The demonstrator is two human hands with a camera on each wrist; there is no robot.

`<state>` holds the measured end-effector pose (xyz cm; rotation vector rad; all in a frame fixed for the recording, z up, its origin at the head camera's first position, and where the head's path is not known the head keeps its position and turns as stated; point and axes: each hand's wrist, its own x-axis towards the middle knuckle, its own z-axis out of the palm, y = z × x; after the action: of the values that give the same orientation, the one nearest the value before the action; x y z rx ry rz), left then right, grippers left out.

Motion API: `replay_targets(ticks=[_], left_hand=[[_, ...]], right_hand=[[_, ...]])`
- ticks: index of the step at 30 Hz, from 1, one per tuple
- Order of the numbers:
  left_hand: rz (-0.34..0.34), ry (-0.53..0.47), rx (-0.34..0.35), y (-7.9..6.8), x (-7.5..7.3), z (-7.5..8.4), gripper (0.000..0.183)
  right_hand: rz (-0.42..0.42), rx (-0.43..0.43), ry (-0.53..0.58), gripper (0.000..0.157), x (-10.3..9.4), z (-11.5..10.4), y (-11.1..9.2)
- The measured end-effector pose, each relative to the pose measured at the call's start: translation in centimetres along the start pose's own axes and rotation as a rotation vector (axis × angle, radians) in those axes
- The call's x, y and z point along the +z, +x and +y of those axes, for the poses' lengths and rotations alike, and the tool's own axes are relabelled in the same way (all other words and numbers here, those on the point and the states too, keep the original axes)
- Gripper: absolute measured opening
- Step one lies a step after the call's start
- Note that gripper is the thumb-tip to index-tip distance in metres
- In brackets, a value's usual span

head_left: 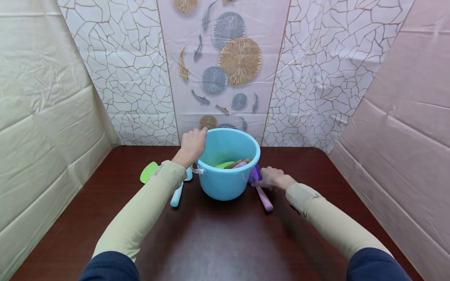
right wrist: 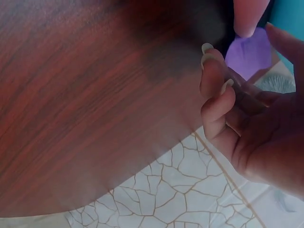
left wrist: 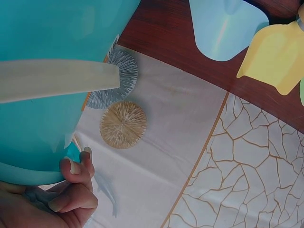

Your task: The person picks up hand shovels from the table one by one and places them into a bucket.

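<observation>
A light blue bucket (head_left: 225,183) stands upright on the table, its white handle (left wrist: 61,78) hanging down the side. My left hand (head_left: 193,144) grips the bucket's rim at the left, fingers curled over it. Right of the bucket lies a toy shovel with a purple blade (right wrist: 249,54) and a pink handle (head_left: 264,199). My right hand (head_left: 272,177) is at this shovel, thumb and bent fingers spread apart on either side of its handle. Inside the bucket show a green piece (head_left: 224,165), a lilac piece (head_left: 240,164) and a brown piece (head_left: 246,160).
Left of the bucket lie a light blue shovel (head_left: 177,196), a yellow-bladed one (left wrist: 275,57) and a green one (head_left: 149,172), partly behind my left forearm. The dark red table (head_left: 218,242) ends at a patterned cloth wall (head_left: 133,78) behind the bucket.
</observation>
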<state>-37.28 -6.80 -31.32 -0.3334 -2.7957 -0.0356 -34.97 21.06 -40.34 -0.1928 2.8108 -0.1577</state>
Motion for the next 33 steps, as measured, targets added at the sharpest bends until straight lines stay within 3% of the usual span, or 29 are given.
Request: replay_targets(ticks=[22, 33], left_hand=[[-0.002, 0.0, 0.012, 0.0, -0.1, 0.0, 0.025], [-0.012, -0.004, 0.01, -0.1, -0.2, -0.1, 0.024]], right_hand=[[-0.073, 0.008, 0.059, 0.032, 1.0, -0.8, -0.5], [-0.013, -0.067, 0.021, 0.038, 0.9, 0.3, -0.6]])
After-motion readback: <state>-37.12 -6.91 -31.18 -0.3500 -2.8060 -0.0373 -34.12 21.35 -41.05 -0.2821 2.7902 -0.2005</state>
